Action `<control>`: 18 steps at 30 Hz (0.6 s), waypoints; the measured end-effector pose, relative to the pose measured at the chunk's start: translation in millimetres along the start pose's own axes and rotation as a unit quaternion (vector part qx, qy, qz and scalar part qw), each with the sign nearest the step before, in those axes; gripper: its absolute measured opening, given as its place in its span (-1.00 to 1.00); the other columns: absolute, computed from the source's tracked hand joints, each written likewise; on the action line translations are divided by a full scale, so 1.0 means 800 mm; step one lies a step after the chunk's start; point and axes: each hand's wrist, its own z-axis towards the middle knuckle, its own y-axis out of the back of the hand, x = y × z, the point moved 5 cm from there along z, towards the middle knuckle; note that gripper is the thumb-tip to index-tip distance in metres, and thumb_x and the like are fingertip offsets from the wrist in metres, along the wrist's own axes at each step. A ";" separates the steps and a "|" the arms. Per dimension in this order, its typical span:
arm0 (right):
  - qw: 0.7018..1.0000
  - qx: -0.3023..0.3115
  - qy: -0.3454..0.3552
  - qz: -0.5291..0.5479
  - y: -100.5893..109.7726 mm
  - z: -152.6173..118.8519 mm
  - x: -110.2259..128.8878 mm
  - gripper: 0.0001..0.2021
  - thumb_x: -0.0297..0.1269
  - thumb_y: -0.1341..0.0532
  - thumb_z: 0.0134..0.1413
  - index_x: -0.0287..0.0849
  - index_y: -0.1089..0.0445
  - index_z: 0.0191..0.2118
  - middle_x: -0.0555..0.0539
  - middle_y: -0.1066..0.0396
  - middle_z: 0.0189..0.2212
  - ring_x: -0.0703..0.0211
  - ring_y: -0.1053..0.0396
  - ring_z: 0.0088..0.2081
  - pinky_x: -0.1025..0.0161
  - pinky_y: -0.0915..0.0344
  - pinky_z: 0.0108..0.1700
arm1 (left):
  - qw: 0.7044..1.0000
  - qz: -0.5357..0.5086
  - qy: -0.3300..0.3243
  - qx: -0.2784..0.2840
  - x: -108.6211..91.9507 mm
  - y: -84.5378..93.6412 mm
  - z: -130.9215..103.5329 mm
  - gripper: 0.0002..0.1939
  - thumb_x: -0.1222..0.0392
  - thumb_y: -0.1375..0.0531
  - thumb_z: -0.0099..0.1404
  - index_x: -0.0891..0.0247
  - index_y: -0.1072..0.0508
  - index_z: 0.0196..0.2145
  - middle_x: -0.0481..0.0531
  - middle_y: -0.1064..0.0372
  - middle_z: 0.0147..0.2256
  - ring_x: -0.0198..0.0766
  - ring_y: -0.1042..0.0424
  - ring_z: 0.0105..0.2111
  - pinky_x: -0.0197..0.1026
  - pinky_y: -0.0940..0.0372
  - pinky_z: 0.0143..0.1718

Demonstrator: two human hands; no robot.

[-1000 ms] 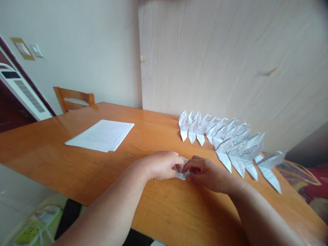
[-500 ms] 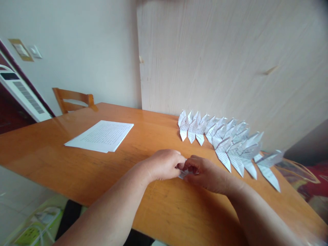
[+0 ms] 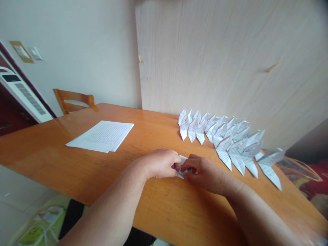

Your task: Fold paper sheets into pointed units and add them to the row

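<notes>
A small piece of folded paper (image 3: pixel 182 159) lies low over the table, mostly covered by my fingers. My left hand (image 3: pixel 164 164) is closed on its left side, fingertips curled under. From the right, my right hand (image 3: pixel 203 172) pinches the same paper with thumb and bent fingers. The two hands almost touch. To the right and behind them stand several folded paper shapes (image 3: pixel 235 147) with printed or written lines, their pointed flaps raised, set in rows.
A stack of written sheets (image 3: pixel 102 136) lies on the left of the wooden table (image 3: pixel 164 212). Behind it is a wooden chair (image 3: pixel 74 100). A pale wood panel (image 3: pixel 205 58) rises at the back. A green power strip (image 3: pixel 34 234) sits below the table's front left edge.
My left hand has shifted slightly left, and more of the folded paper shows between the hands. My right hand keeps nearly the same place. The view has moved a little.
</notes>
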 end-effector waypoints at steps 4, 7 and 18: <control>1.000 0.007 -0.001 -0.006 -0.002 -0.001 -0.003 -0.76 -0.49 -0.23 0.05 -0.03 -0.59 -0.27 0.00 -0.42 -0.32 0.23 -0.41 -0.34 0.30 -0.27 -0.28 | 1.000 0.005 0.001 0.011 0.002 0.003 -0.002 -0.86 0.28 -0.23 0.13 0.15 -0.59 -0.35 -0.06 -0.46 -0.36 -0.28 -0.40 -0.41 -0.27 -0.11 -0.45; 1.000 0.005 0.008 -0.001 -0.002 -0.002 -0.005 -0.74 -0.51 -0.22 0.07 -0.02 -0.61 -0.28 -0.01 -0.45 -0.31 0.22 -0.43 -0.32 0.30 -0.29 -0.25 | 1.000 0.005 0.006 0.018 0.004 0.004 -0.003 -0.80 0.32 -0.19 0.13 0.14 -0.61 -0.35 -0.05 -0.48 -0.35 -0.28 -0.41 -0.41 -0.26 -0.13 -0.44; 0.999 -0.020 0.014 0.034 -0.001 0.002 -0.005 -0.75 -0.52 -0.17 0.10 -0.07 -0.55 -0.24 0.01 -0.50 -0.33 0.19 -0.43 -0.30 0.28 -0.29 -0.25 | 0.998 0.044 -0.023 -0.043 -0.012 -0.002 0.005 -0.94 0.32 -0.20 0.14 0.19 -0.44 -0.41 -0.07 -0.41 -0.38 -0.26 -0.39 -0.37 -0.27 -0.12 -0.42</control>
